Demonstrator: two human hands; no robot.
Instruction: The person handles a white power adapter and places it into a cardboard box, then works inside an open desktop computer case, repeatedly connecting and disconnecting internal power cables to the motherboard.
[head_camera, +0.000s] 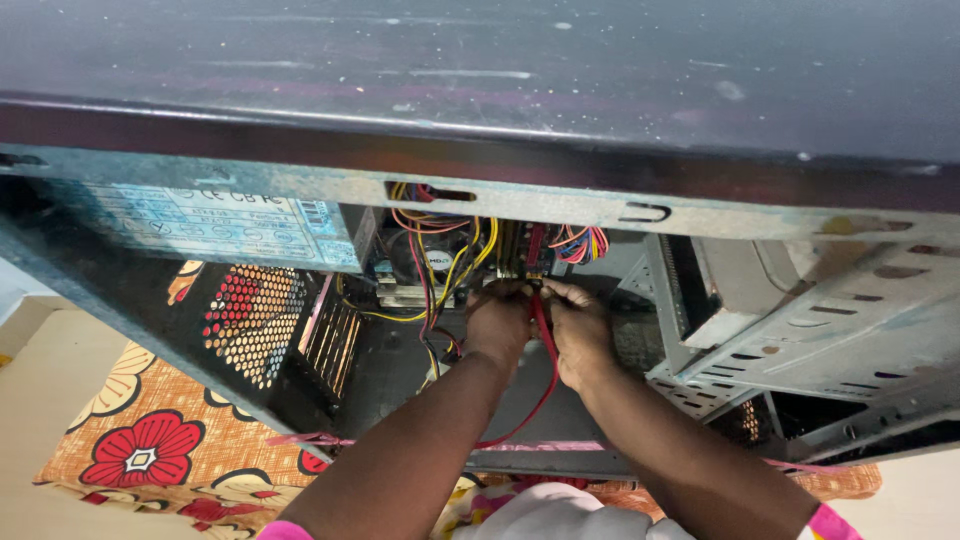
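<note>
A flowered cloth (150, 450) in red, orange and cream lies on the pale floor at the far left, spread under an open desktop computer case (500, 195) that rests on it with its side panel off, so the inside faces up to the camera. Inside the case on the left sits the boxed power supply (215, 225) with its pale label, and just below it the perforated rear panel (252, 320) lets the red of the cloth show through its holes. A bundle of yellow, red and black wires (440, 250) runs from the supply toward the middle of the case, where both bare hands meet deep in the chassis. The left hand (497, 322) is curled, fingers tucked down at the circuit board's edge, seemingly bracing or pinching a connector; exactly what it holds is hidden by its own knuckles. A thin red cable (545, 365) passes between the two hands and loops down and away over the case floor toward the lower left. The right hand (578, 335) is closed beside it, thumb and fingertips pressed together at the cable's upper end, where it meets the board. To the right stand the empty grey metal drive bays (800, 330), slotted and dusty, leaving room for the forearms to reach in from below.
</note>
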